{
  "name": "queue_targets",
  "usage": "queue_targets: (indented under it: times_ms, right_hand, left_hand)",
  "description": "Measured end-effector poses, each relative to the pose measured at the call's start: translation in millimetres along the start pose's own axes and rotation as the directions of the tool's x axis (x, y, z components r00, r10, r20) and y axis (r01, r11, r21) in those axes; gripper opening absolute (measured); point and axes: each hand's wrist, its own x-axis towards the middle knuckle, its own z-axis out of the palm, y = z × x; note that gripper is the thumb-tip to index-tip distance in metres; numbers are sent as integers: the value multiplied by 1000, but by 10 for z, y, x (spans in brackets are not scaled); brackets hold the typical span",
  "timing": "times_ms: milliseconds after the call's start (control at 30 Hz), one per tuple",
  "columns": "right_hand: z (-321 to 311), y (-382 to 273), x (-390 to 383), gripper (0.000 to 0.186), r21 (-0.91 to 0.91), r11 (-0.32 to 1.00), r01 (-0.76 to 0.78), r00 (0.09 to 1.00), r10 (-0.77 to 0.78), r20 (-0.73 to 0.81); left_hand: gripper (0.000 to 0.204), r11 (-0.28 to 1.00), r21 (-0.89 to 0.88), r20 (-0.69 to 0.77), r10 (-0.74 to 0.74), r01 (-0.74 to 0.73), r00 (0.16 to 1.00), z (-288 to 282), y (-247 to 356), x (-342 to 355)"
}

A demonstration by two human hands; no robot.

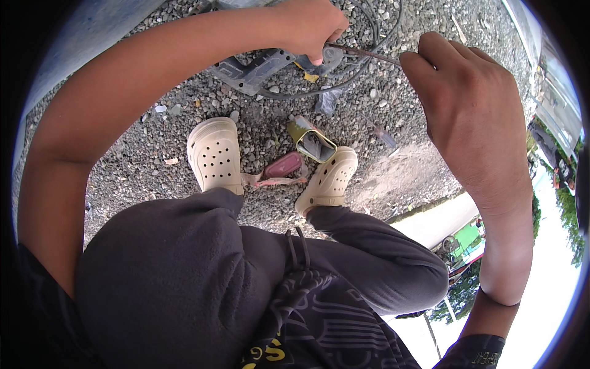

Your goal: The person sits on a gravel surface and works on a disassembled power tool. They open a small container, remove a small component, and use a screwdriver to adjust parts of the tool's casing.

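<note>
A thin dark metal rod [369,53] runs between my two hands at the top of the view. My right hand [470,101] is closed around its right end, so whatever part lies inside the fist is hidden. Near the rod's left end, my left hand [312,31] has its fingers curled, with the thumb pointing down. Directly beneath that hand lies a grey and black power tool [255,71] with a yellow part [311,77]. A black cable [295,96] loops around the tool's right side.
Gravel [141,154] covers the ground. Between my beige clogs [215,154] lie an open yellow-green packet [312,140] and a pinkish-red object [283,166]. Clear plastic scraps [329,101] sit near the cable. A bluish surface [80,43] borders the upper left.
</note>
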Motion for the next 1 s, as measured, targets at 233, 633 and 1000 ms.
queue_targets:
  times_ms: [233,633,1000]
  right_hand:
    - [-78,76,160,12,96,994,-55,992,43,117]
    - [-74,74,180,17,297,892,-341,939,307,157]
    - [-51,100,46,20,394,744,-540,835,414,363]
  left_hand:
    - [41,1000,-2,-61,12,-12,998,29,4,-41]
    - [42,1000,12,24,-17,17,1000,-43,51,-3]
    - [43,994,106,-35,0,4,999,68,9,67]
